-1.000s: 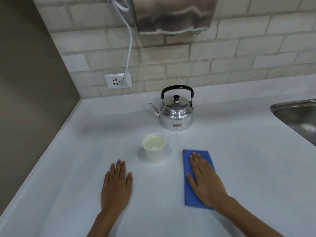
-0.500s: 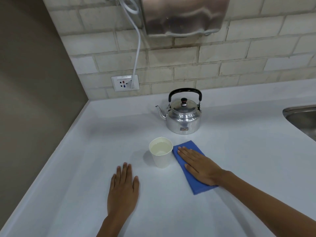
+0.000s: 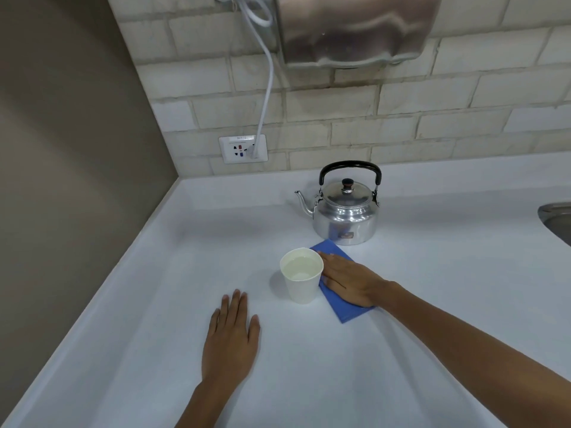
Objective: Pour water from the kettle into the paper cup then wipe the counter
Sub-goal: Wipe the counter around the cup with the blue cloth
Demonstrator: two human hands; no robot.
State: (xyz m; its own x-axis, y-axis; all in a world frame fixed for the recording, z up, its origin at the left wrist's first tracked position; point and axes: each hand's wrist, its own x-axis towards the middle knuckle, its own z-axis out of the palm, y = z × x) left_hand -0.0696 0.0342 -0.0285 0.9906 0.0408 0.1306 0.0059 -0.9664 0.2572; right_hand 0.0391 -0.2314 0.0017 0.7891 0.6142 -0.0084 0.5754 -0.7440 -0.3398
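A silver kettle (image 3: 346, 211) with a black handle stands upright near the back wall, spout to the left. In front of it a white paper cup (image 3: 302, 276) holds water. My right hand (image 3: 350, 281) lies flat on a blue cloth (image 3: 347, 307), pressing it to the white counter (image 3: 154, 273) just right of the cup, fingertips beside the cup's rim. The cloth's far corner almost reaches the kettle's base. My left hand (image 3: 231, 338) rests flat on the counter, fingers together, in front and to the left of the cup, holding nothing.
A steel sink (image 3: 557, 222) edge shows at the far right. On the tiled wall are a socket (image 3: 243, 148) with a white cable (image 3: 266, 88) plugged in and a metal dispenser (image 3: 355, 29) above the kettle. A brown side wall bounds the counter on the left.
My right hand has slid the blue cloth away from me and leftward, turning it, until it lies beside the cup and close to the kettle. My left hand has stayed flat.
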